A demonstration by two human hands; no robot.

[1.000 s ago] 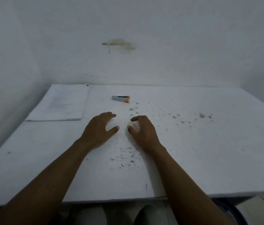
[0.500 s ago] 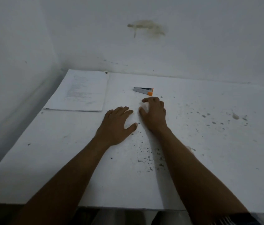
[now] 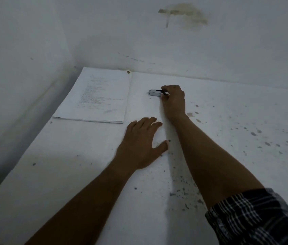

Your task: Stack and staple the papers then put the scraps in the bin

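A stack of white printed papers lies at the far left corner of the white table. A small silver stapler rests on the table to the right of the stack. My right hand reaches far forward, its fingers closed around the stapler's right end, which they hide. My left hand lies flat on the table with fingers spread, below the stack's near right corner, holding nothing. Small dark scraps are scattered near my right forearm and further scraps lie to the right.
White walls close off the table at the back and on the left. A checked sleeve shows at the bottom right. No bin is in view.
My right hand has moved forward from the table's middle to the stapler and closed on it. My left hand has slid a little forward, and the view has shifted closer and leftward.
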